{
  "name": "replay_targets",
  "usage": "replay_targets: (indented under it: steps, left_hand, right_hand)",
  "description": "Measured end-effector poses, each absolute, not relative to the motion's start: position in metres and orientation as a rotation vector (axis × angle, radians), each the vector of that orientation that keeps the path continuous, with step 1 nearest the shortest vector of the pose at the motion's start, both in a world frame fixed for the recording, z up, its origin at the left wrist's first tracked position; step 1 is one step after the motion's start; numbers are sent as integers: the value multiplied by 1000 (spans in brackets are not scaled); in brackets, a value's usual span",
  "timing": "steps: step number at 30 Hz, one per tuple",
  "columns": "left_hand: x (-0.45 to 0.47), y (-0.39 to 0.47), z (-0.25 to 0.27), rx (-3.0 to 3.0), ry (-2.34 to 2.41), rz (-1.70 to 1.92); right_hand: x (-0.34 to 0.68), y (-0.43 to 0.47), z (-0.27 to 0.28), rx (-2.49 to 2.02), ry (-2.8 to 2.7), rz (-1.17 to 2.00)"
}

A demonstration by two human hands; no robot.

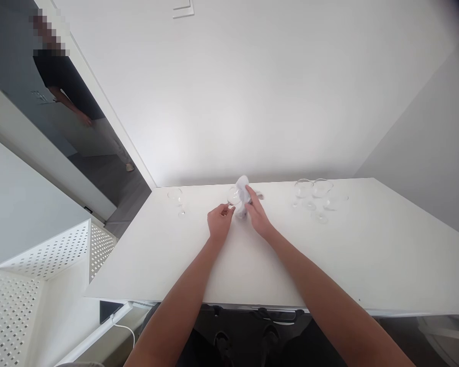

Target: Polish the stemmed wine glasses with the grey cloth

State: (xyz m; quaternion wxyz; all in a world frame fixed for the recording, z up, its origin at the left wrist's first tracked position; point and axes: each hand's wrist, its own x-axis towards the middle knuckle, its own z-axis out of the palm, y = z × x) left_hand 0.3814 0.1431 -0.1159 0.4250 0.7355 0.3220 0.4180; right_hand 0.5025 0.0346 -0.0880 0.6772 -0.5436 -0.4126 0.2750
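My left hand (221, 220) is closed on the lower part of a clear wine glass (233, 195), just above the middle of the white table (176, 265). In my right hand (256, 211) is a white cloth (242, 184), its fingers bent around it and pressing it to the right side of the bowl. Part of the cloth hangs below the hand, and some of it shows beyond the knuckles. The glass's stem and foot are mostly hidden by my left fingers.
One stemmed glass (175, 195) stands at the table's left. Several more glasses (322, 188) stand close together at the back right. A white wall (252, 102) rises behind the table. At left are a white perforated basket (46, 255) and a person (71, 84) in a doorway.
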Motion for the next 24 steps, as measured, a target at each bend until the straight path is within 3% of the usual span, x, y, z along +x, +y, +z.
replay_targets:
  steps: [4, 8, 13, 18, 24]
  left_hand:
    - [382, 144, -116, 1915, 804, 1012]
    - [382, 144, -121, 2068, 684, 984]
    - [384, 137, -122, 2098, 455, 865]
    - [384, 135, -112, 1854, 499, 817]
    - [386, 141, -113, 1548, 560, 867]
  right_hand:
    - [510, 31, -86, -1390, -1527, 219]
    - [523, 33, -79, -1430, -1755, 123]
    - [535, 30, -80, -1452, -1225, 389]
    - [534, 34, -85, -1063, -518, 665]
    - [512, 43, -85, -831, -682, 924]
